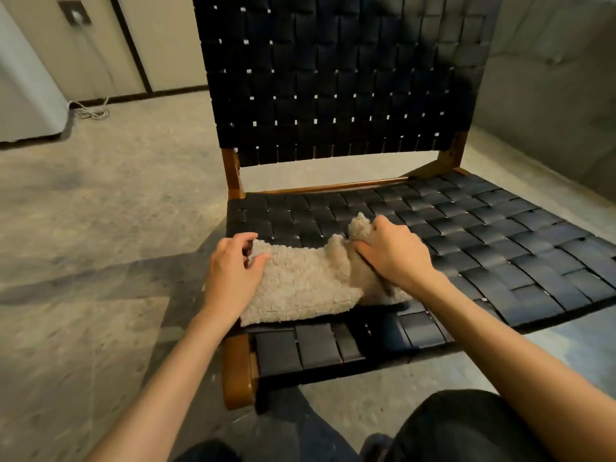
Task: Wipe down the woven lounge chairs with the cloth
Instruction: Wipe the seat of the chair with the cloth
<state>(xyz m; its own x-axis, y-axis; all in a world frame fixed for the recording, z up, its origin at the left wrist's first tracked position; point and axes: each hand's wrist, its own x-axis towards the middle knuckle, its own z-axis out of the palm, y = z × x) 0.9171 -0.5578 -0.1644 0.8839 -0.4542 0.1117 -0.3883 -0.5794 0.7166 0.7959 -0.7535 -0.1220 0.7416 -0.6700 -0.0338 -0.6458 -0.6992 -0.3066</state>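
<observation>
Gripping the beige cloth (300, 285) with both hands on the woven chair's seat (466, 235), centre of the frame.
Thumb and curled fingers of the left hand (230, 271) pinch the cloth's left edge; the right hand (393, 255) clenches a bunched fold at its right end. Soft, light and floppy by the look, it should wipe best gathered into a pad.

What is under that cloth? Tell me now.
The cloth lies on the black woven seat, near its front edge. The straps directly beneath are covered and cannot be seen.
</observation>
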